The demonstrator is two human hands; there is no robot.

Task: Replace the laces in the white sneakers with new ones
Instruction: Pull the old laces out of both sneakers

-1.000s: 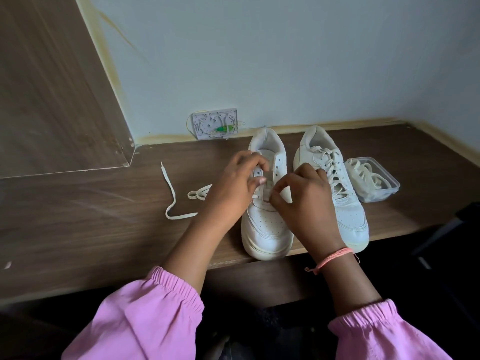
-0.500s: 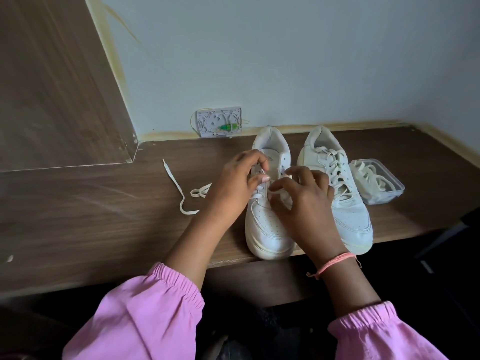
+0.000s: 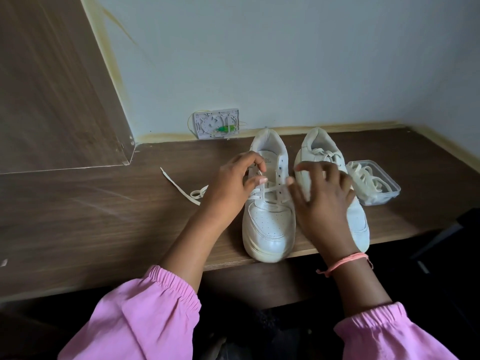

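Since a moment ago my right hand [image 3: 320, 201] has let go and spread wide, fingers straight, hovering over the gap between the two white sneakers, while my left hand [image 3: 231, 188] still pinches the lace [image 3: 270, 189] at the left eyelets of the left sneaker [image 3: 267, 222]. That sneaker lies directly under and between my hands, long axis running away from me, toe nearest; the lace crosses it sideways toward my right fingertips [image 3: 290, 181], so I judge the right hand nearer for the next pull.
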